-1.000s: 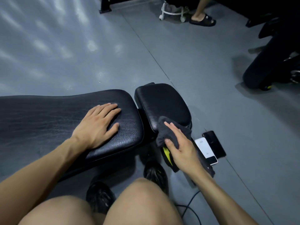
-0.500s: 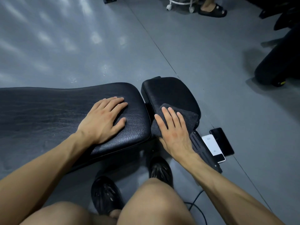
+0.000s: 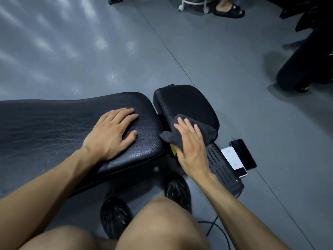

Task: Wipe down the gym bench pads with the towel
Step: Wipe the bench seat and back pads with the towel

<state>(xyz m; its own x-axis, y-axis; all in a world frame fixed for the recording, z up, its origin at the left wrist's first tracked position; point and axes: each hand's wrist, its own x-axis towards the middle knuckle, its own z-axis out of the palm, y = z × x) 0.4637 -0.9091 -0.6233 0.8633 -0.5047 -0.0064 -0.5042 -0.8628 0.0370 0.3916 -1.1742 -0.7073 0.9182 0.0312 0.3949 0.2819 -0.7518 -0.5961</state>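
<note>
Head view: right hand (image 3: 191,143) flat on towel (image 3: 207,130), left hand (image 3: 111,134) flat on pad (image 3: 54,123)

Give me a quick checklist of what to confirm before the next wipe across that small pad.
1. Towel under the right hand, fingers flat: ok.
2. Towel lies on the small seat pad: ok.
3. Left hand flat on the long back pad, steadying it: ok.
4. Far part of the seat pad bare for the stroke: ok.
5. Phones on the floor beside the bench, apart from the towel: ok.
6. Pad already clean: cannot tell.
</note>
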